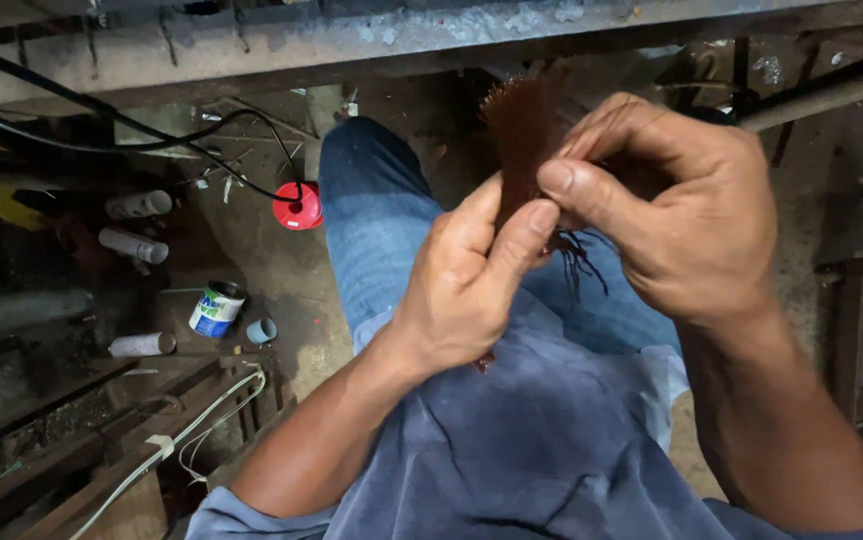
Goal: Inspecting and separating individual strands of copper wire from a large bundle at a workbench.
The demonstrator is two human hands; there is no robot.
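The bundle of thin reddish-brown copper wire strands [524, 130] stands roughly upright in the view, its long axis running from the fanned, brush-like ends near the top of the picture down to a few dark loose strands that trail below the fingers over the lap. It sits between both hands, above the blue denim trouser leg [382, 220] of the seated person. The left hand [467, 280] has its grip closed on the lower part of the bundle, thumb pressed against the strands from the side. The right hand [687, 215] has its grip pinched on the same bundle just above, thumb and forefinger meeting across the wires, the other fingers curled behind them; the two thumbs lie just beside each other. Below the hands spreads a greyish-blue shirt [542, 440]. On the dirty floor [282, 270] to the left stands a small round tin can with a white and blue label [217, 308], upright; its contents cannot be told. Just beside it lies a small pale blue pipe fitting [262, 330]. Farther up the floor sits a red round spool [298, 206] with a black cable [102, 115] running to it. Several short white plastic pipe pieces [137, 245] lie on their sides near the left edge, well apart from the hands.
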